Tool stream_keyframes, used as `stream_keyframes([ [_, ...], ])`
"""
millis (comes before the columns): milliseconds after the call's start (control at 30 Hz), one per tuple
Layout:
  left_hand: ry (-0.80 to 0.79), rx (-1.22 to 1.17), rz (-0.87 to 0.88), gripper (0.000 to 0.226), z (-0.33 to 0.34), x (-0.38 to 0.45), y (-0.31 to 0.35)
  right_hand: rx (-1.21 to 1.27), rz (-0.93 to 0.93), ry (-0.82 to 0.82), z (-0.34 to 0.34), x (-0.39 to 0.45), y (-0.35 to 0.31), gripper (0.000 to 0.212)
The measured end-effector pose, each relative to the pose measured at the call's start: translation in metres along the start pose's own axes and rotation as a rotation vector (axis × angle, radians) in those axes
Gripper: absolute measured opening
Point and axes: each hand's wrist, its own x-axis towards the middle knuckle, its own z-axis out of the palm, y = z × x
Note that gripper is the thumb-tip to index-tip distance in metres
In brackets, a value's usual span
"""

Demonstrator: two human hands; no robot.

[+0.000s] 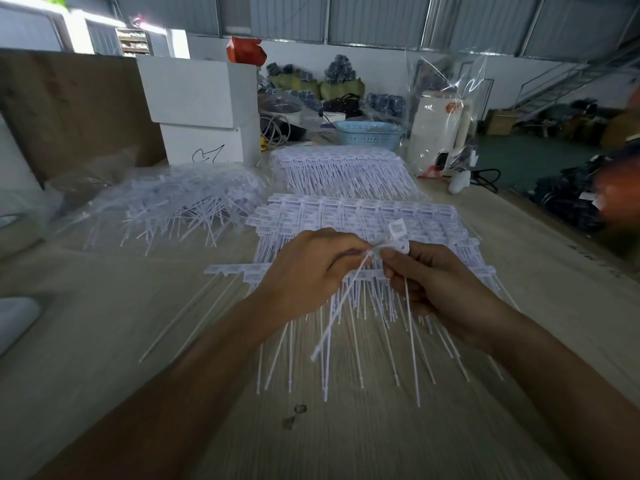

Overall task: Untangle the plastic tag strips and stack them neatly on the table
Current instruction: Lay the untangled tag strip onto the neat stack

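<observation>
Both hands meet above the near stack of white plastic tag strips on the wooden table. My left hand pinches a small tangle of loose tag strips at their heads, and my right hand pinches the same bundle from the right. Thin tails of the held strips hang down between my hands over the stack. A second neat stack lies farther back. A jumbled heap of tangled strips sits in clear plastic at the left.
Two white boxes stand behind the tangled heap. A blue basket and a white appliance in a clear bag are at the back right. A brown board leans at the left. The table's right edge runs diagonally.
</observation>
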Motion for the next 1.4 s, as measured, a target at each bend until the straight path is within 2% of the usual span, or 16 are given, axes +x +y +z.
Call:
stream_keyframes([
  [200, -0.061, -0.127, -0.02, 0.022, -0.001, 0.001, -0.004, -0.117, -0.059, -0.057, -0.004, -0.001, 0.0, 0.032],
  [300, -0.106, -0.221, -0.073, 0.014, -0.002, 0.001, -0.007, -0.185, -0.122, -0.092, -0.006, 0.0, 0.002, 0.03],
  [400, -0.151, -0.28, -0.104, 0.017, -0.003, 0.002, -0.01, -0.443, -0.254, -0.057, -0.008, 0.0, 0.003, 0.023],
  [467, -0.155, -0.325, -0.099, 0.018, -0.003, 0.002, -0.01, -0.482, -0.275, -0.055, -0.008, 0.0, 0.004, 0.02],
  [533, -0.137, -0.369, -0.091, 0.018, -0.003, 0.001, -0.01, -0.366, -0.234, -0.067, -0.009, 0.002, 0.006, 0.03],
  [633, -0.174, -0.436, -0.09, 0.02, -0.005, 0.003, -0.009, -0.182, -0.148, -0.089, -0.011, 0.002, 0.004, 0.025],
  [733, -0.203, -0.586, -0.106, 0.018, -0.007, 0.004, -0.006, -0.182, -0.206, -0.122, -0.013, 0.0, 0.0, 0.017],
  [800, -0.217, -0.674, -0.12, 0.017, -0.008, 0.004, -0.004, -0.216, -0.269, -0.132, -0.012, -0.002, -0.001, 0.017],
  [933, -0.225, -0.756, -0.124, 0.017, -0.009, 0.003, -0.005, -0.203, -0.281, -0.118, -0.011, -0.002, -0.002, 0.019],
  [1067, -0.174, -0.835, -0.133, 0.018, -0.006, 0.003, -0.005, -0.028, -0.186, -0.085, -0.007, -0.002, 0.0, 0.024],
  [1200, -0.103, -0.937, -0.138, 0.021, -0.002, 0.003, -0.008, 0.188, -0.064, -0.193, 0.0, -0.001, 0.004, 0.033],
  [1400, -0.064, -1.024, -0.132, 0.026, 0.004, 0.003, -0.009, 0.321, 0.05, -0.203, 0.002, 0.001, 0.005, 0.044],
])
